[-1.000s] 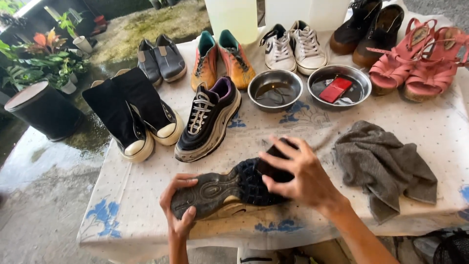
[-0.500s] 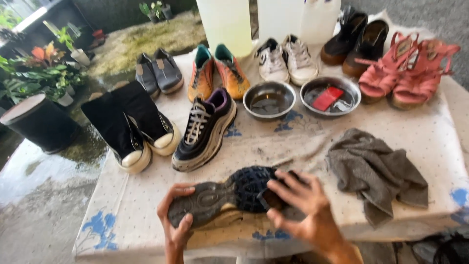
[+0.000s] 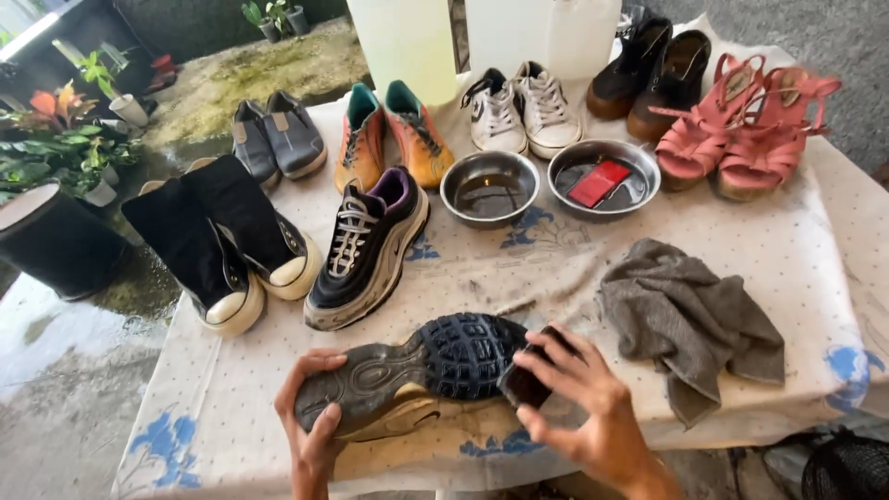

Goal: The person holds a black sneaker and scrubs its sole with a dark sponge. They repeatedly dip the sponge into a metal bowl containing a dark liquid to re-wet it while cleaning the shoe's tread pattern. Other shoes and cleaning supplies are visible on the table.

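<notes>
left hand (image 3: 313, 435) fingers clamped on toe of upturned sneaker (image 3: 417, 370) | right hand (image 3: 579, 398) fingers curled around dark brush (image 3: 528, 380) at its heel (sole up) | grey cloth (image 3: 690, 324) just right of sneaker

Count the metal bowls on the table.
2. One metal bowl sits mid-table, right of the orange shoes, holding dark liquid. The other bowl is beside it to the right, with a red block inside. None seem hidden.

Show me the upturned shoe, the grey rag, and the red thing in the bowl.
Upturned shoe (image 3: 435, 361), head view, on the dark tread of its sole.
Grey rag (image 3: 690, 319), head view, on its crumpled middle.
Red thing (image 3: 599, 182), head view, on its flat top face.
</notes>
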